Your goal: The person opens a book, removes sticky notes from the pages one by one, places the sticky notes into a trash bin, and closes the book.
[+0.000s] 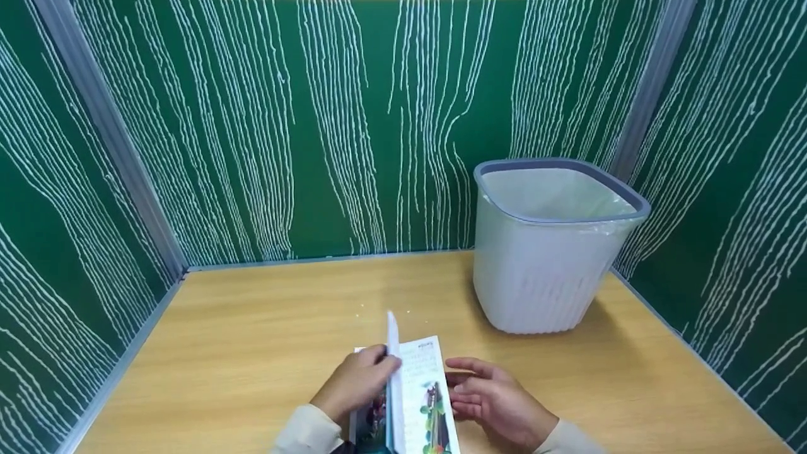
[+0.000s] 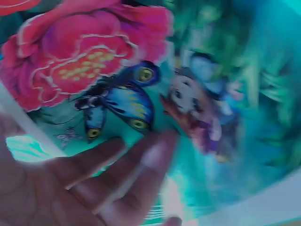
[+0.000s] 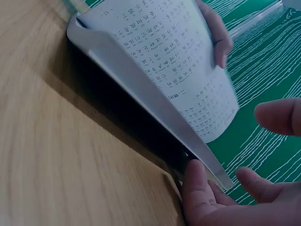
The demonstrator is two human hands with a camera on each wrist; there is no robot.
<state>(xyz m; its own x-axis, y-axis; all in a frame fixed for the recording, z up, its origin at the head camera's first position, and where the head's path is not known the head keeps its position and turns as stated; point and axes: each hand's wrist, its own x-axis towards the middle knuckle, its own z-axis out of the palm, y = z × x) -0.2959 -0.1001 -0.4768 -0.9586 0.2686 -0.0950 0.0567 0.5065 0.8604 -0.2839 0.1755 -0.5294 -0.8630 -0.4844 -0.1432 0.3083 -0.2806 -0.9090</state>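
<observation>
An open picture book (image 1: 419, 360), with printed text and a colourful drawing, lies near the table's front edge. My left hand (image 1: 354, 383) pinches a raised page (image 1: 392, 331) near the book's middle. In the left wrist view, the fingers (image 2: 153, 153) lie against a turquoise picture with a pink flower and a butterfly. Beside the book's right edge is my right hand (image 1: 498, 398), fingers loosely bent and thumb apart. From the right wrist, a fingertip (image 3: 195, 176) appears at the lifted lower edge of the book, while lines of text show on the raised page (image 3: 160, 47).
A white bin (image 1: 542, 271) with a grey rim and a clear liner stands at the back right of the wooden table (image 1: 271, 315). Green panels (image 1: 328, 126) with wavy white lines enclose the back and both sides. Small pale specks dot the tabletop behind the book.
</observation>
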